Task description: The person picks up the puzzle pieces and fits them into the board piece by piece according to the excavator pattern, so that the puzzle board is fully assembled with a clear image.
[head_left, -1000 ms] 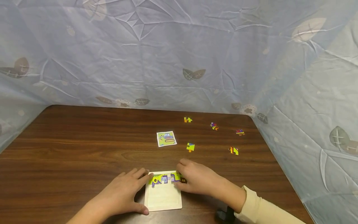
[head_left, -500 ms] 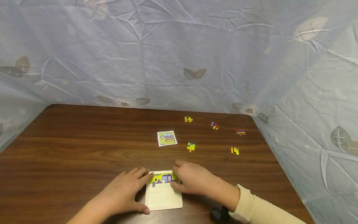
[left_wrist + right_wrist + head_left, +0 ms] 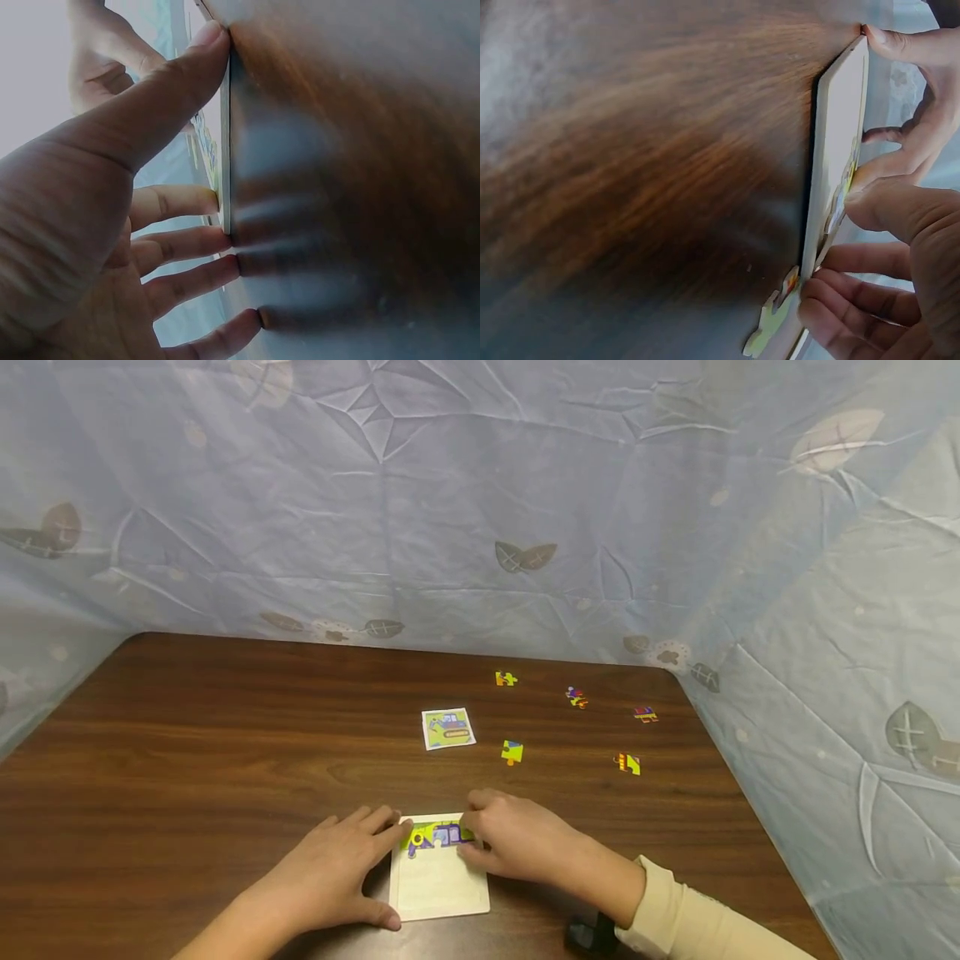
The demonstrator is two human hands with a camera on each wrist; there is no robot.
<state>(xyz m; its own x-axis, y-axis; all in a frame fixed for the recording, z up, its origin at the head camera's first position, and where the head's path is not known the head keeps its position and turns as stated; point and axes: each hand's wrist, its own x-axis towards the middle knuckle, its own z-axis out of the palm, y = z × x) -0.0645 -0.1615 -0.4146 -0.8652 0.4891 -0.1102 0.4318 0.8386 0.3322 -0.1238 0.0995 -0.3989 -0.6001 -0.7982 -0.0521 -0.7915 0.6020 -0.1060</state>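
Pale wooden tray (image 3: 441, 889), one: lying before me, puzzle pieces (image 3: 422, 837) lining its far side. Left hand (image 3: 345, 872), one: I am resting spread fingers along the tray's left edge, gripping nothing. Right hand (image 3: 521, 837), one: I am pinching a purple-and-green piece (image 3: 455, 834) at the row's right end, apparently seating it. The next move is seemingly calling for flat, even pressure there.
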